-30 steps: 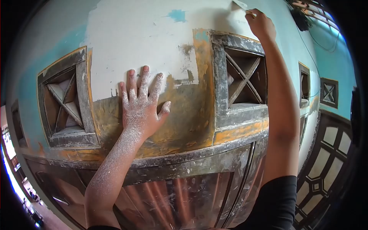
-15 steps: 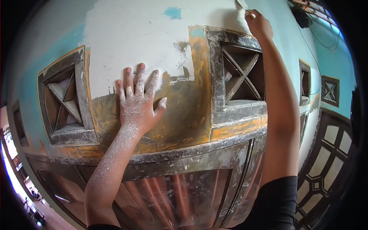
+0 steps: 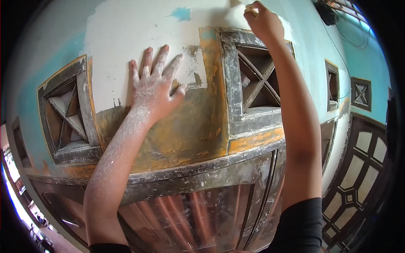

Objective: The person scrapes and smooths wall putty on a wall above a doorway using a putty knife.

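My left hand (image 3: 155, 86), dusted with white powder, lies flat with fingers spread against the wall, across the edge between the white coating (image 3: 122, 63) and the bare brown-orange patch (image 3: 181, 130). Higher up on the right, my right hand (image 3: 265, 24) is closed around the handle of a putty knife (image 3: 252, 10). Its blade shows only partly at the top edge of the view, close to the white wall surface. Below that hand is a wooden vent frame (image 3: 236, 84) with crossed slats, spattered white.
Another crossed-slat vent (image 3: 69, 111) sits on the left. A dark wooden ledge (image 3: 168, 173) and a glass pane (image 3: 181, 219) with reddish curtains lie below. At right are a panelled door (image 3: 352, 181) and hanging cables (image 3: 352, 44).
My right hand has moved left and slightly up with the putty knife. My left hand has slid upward along the wall, still spread. The view has shifted slightly.
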Motion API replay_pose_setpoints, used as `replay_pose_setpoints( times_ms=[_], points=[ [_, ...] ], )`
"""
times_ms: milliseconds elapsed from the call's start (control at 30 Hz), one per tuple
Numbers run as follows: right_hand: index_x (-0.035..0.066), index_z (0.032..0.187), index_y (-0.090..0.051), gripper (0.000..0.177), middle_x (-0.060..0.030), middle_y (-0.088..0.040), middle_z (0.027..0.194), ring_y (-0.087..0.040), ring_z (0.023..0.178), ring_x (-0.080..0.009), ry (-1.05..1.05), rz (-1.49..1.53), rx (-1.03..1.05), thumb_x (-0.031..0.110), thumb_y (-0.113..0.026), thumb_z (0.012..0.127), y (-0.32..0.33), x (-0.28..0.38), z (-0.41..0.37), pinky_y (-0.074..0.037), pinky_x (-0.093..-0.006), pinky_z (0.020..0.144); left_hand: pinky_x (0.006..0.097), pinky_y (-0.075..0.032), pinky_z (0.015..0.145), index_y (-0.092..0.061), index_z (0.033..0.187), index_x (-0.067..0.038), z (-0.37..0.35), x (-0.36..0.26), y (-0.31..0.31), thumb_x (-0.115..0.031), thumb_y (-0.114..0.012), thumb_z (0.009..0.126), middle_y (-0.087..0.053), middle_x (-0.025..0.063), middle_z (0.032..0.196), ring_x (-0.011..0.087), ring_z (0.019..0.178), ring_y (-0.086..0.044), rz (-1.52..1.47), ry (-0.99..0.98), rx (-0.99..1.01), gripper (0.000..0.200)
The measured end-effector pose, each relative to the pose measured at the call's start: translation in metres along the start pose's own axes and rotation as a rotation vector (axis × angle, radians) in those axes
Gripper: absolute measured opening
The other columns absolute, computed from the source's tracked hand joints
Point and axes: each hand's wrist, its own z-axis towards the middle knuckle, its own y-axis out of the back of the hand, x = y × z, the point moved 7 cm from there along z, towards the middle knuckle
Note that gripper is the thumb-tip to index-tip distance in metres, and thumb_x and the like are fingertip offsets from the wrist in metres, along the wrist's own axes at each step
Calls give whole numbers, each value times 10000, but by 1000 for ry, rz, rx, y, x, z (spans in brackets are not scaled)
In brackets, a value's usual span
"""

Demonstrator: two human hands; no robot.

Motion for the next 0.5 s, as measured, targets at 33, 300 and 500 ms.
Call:
replay_pose_setpoints(
  times_ms=[33,300,500],
  points=[
    [230,1192,-671,380,-178,-755,929,-719,896,-422,101,-59,-71,465,-630,898,4,11,-14,-556,-520,762,661,-34,1247,-279,1635,-278,6,0,1,-459,-573,956,-122,75,1729,367,1592,-47,4,20,-32,761],
    [243,1210,-656,358,-168,-755,964,-723,921,-402,51,-56,-70,438,-606,914,-19,29,9,-564,-510,792,681,-21,1241,-278,1635,-281,6,-1,-1,-489,-577,950,-127,73,1726,375,1589,-59,-7,30,-55,776],
    [197,1166,-680,346,-176,-754,878,-734,859,-411,141,-23,-5,393,-638,885,0,71,-62,-573,-505,749,665,-59,1244,-308,1626,-287,2,0,-2,-483,-585,951,-164,79,1720,373,1586,-90,-56,34,-126,755]
  ],
)
